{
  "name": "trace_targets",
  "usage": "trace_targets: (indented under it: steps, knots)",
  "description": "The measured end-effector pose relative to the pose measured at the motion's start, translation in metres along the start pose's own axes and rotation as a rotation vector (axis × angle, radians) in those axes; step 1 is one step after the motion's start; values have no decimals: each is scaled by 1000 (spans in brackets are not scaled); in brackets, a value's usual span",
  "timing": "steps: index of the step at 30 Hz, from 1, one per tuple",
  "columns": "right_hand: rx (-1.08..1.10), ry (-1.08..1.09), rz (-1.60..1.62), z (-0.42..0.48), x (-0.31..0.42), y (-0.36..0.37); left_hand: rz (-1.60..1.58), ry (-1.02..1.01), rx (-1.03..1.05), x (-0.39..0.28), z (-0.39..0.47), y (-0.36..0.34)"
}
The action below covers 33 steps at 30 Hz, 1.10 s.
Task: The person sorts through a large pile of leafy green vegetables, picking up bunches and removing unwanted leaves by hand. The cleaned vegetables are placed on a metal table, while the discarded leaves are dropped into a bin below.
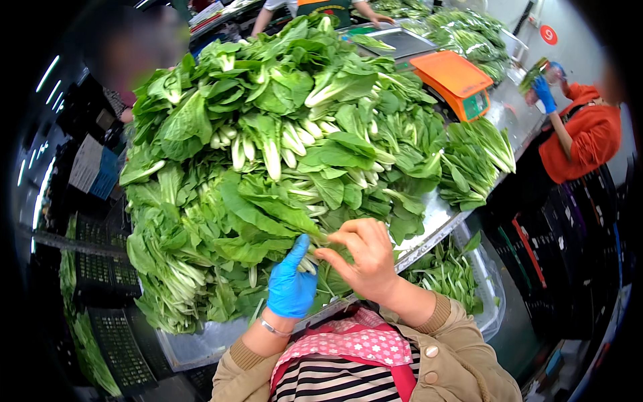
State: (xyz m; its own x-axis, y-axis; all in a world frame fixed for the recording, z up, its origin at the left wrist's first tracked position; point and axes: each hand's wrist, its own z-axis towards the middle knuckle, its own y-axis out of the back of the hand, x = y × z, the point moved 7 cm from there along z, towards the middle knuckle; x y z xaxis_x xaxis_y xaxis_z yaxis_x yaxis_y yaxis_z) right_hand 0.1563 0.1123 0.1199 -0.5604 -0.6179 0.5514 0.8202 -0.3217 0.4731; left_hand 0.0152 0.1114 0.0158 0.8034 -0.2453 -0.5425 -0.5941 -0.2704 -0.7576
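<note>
My left hand (293, 281), in a blue glove, is closed around the pale stem end of a leafy green vegetable (261, 213), its leaves pointing away to the upper left. Bare, my right hand (364, 256) pinches a stalk at that same base with thumb and fingers. Both hands are over the near edge of a metal table (434, 226). Beyond them rises a large heap of leafy greens with white stems (281, 90). A tighter pile of the greens (176, 281) lies to the left of my gloved hand.
An orange scale (452, 75) stands at the right, near another weighing platform (397, 40). Below the table's right edge is a clear plastic-lined bin (482, 281) holding loose leaves. Black crates (118, 346) stand at lower left. Co-workers are at the far side, left and right (582, 130).
</note>
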Motion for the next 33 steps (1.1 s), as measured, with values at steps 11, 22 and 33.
trace_targets:
  steps: [11,22,33]
  knots:
    - [65,-71,204,-8,-3,-20,16,74,108,-5,6,-11]
    - [493,195,249,-41,-30,21,-98,66,224,-21,12,-38]
    - [449,-91,-775,31,-319,79,18,25,175,-13,4,-37]
